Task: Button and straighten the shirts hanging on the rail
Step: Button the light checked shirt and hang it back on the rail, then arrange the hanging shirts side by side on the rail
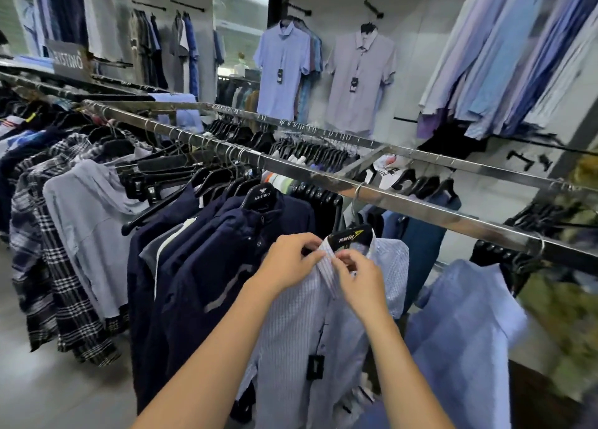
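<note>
A dark brand sign [68,60] stands at the upper left, a pale blue shirt [282,69] and a lilac shirt [360,82] hang on the white wall [417,40] at upper centre, and grey floor [48,393] fills the lower left.

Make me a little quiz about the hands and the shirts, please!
1. True or false: the left hand and right hand both pinch the striped shirt at its collar.
2. What hangs just left of it? A) navy jacket B) red dress C) yellow raincoat
3. Fill in: its hanger hooks over the metal ____.
Key: 1 true; 2 A; 3 rail.
</note>
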The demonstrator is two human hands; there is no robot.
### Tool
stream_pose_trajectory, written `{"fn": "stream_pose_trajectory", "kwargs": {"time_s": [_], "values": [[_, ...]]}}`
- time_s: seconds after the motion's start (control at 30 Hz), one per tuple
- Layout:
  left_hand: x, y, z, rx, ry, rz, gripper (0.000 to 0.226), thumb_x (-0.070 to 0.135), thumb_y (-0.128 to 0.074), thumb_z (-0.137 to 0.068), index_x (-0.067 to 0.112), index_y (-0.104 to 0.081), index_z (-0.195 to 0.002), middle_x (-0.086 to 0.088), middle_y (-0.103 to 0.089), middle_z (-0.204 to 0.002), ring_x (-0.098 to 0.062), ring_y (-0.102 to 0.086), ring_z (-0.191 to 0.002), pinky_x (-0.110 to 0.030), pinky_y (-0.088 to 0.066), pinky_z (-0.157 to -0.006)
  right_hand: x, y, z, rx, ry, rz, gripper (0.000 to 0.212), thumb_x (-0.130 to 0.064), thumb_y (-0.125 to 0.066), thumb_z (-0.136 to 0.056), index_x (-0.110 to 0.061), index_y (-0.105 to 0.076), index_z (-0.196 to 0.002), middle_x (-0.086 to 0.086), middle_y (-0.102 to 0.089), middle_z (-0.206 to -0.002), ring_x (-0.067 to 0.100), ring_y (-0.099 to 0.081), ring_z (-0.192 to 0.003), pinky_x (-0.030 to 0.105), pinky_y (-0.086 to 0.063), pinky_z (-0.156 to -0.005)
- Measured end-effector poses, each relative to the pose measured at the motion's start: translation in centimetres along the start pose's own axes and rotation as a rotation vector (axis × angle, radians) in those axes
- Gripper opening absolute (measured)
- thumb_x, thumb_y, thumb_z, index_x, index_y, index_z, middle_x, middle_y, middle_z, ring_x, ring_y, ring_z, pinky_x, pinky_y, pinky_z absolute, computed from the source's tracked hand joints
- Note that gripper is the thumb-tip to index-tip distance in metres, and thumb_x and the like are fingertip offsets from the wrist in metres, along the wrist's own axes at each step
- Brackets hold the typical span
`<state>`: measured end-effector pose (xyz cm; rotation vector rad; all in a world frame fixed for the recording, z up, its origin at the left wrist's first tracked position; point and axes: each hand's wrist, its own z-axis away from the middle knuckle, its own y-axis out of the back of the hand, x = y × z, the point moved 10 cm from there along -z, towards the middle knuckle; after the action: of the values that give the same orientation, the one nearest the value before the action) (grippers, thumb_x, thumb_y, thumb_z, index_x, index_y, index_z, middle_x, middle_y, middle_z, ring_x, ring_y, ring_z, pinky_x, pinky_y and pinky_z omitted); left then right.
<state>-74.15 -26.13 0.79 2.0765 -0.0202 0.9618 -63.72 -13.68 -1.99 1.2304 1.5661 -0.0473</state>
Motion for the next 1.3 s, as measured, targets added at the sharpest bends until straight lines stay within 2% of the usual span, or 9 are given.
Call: {"fn": "stream_pose_trajectory", "kwargs": {"time_s": [0.17, 0.37, 0.6, 0.73, 0.83, 0.9, 1.1, 1.2, 1.3], "values": [[0.4, -0.4, 0.3, 0.064, -0.009, 0.021, 0.014, 0.038, -0.064, -0.091, 0.034, -0.072, -0.101, 0.021, -0.072, -0.089, 0.002, -0.066, -0.075, -0.033, -0.058, -0.078, 0.2, 0.2, -0.5, -0.031, -0.056, 0.037, 0.014, -0.023, -0.062, -0.097, -0.02, -0.075, -0.097, -0.012, -0.07, -0.086, 0.005, -0.062, -0.081, 0.023, -0.045, -0.075], [0.6, -0.4, 0.4, 0.07, 0.001, 0.049, 0.015, 0.036, -0.065, -0.089, 0.035, -0.071, -0.103, 0.022, -0.07, -0.091, 0.004, -0.065, -0.072, -0.027, -0.057, -0.077, -1.1, 2.5, 0.9, 0.044, -0.062, 0.128, 0.015, -0.035, -0.062, -0.096, -0.03, -0.076, -0.1, -0.015, -0.073, -0.096, 0.008, -0.061, -0.096, 0.028, -0.048, -0.084], [3.6, -1.7, -1.8, 0.101, -0.046, 0.106, 0.03, 0.029, -0.072, -0.085, 0.022, -0.069, -0.114, 0.003, -0.068, -0.105, -0.019, -0.063, -0.096, -0.028, -0.044, -0.079, -3.3, 14.0, 4.5, 0.472, -0.056, 0.481, 0.021, -0.033, -0.056, -0.087, -0.024, -0.073, -0.094, -0.007, -0.072, -0.092, 0.021, -0.061, -0.092, 0.037, -0.05, -0.081], [3.9, -1.3, -2.2, 0.136, -0.022, 0.133, 0.025, 0.017, -0.067, -0.089, 0.02, -0.073, -0.114, -0.006, -0.074, -0.095, -0.026, -0.065, -0.087, -0.026, -0.039, -0.073, -3.1, 20.9, 8.8, 0.791, -0.202, 0.493, 0.035, -0.031, -0.058, -0.08, -0.014, -0.067, -0.11, 0.005, -0.066, -0.113, 0.03, -0.058, -0.106, 0.042, -0.049, -0.093], [3.6, -0.8, -2.2, 0.165, -0.002, 0.159, 0.022, 0.015, -0.065, -0.089, 0.021, -0.076, -0.107, -0.009, -0.073, -0.086, -0.022, -0.055, -0.072, -0.028, -0.038, -0.069, -0.3, 22.3, 10.1, 0.701, -0.467, 0.37, 0.054, -0.026, -0.063, -0.086, -0.018, -0.053, -0.138, 0.01, -0.062, -0.131, 0.035, -0.057, -0.12, 0.04, -0.048, -0.094], [3.0, -0.6, -2.1, 0.18, 0.021, 0.165, 0.018, 0.015, -0.063, -0.089, 0.02, -0.076, -0.101, -0.009, -0.071, -0.083, -0.018, -0.049, -0.07, -0.029, -0.038, -0.067, 0.8, 22.0, 10.1, 0.585, -0.56, 0.415, 0.056, -0.022, -0.061, -0.088, -0.024, -0.051, -0.142, 0.013, -0.067, -0.124, 0.037, -0.06, -0.113, 0.035, -0.046, -0.082], [2.2, 0.4, -2.0, 0.215, 0.053, 0.107, 0.02, 0.014, -0.061, -0.091, 0.019, -0.075, -0.105, -0.007, -0.069, -0.088, -0.031, -0.06, -0.084, -0.037, -0.045, -0.076, 0.4, 20.3, 8.2, 0.438, -0.506, 0.562, 0.045, -0.009, -0.056, -0.083, -0.03, -0.059, -0.123, 0.011, -0.064, -0.082, 0.037, -0.06, -0.082, 0.03, -0.038, -0.058], [2.7, 0.9, -1.5, 0.27, 0.065, 0.086, 0.026, 0.011, -0.062, -0.089, 0.013, -0.071, -0.112, -0.01, -0.067, -0.106, -0.035, -0.061, -0.099, -0.045, -0.046, -0.085, 0.6, 19.7, 7.8, 0.401, -0.46, 0.577, 0.055, -0.017, -0.06, -0.086, -0.029, -0.055, -0.139, 0.007, -0.07, -0.088, 0.03, -0.064, -0.082, 0.033, -0.05, -0.068], [5.8, 1.3, -0.2, 0.396, -0.035, 0.105, 0.03, 0.01, -0.066, -0.086, 0.006, -0.067, -0.116, -0.013, -0.062, -0.119, -0.036, -0.057, -0.109, -0.046, -0.044, -0.093, 0.8, 21.0, 8.5, 0.44, -0.409, 0.532, 0.008, -0.027, -0.057, -0.087, -0.029, -0.059, -0.094, 0.0, -0.059, -0.071, 0.028, -0.055, -0.07, 0.032, -0.043, -0.063]]}}
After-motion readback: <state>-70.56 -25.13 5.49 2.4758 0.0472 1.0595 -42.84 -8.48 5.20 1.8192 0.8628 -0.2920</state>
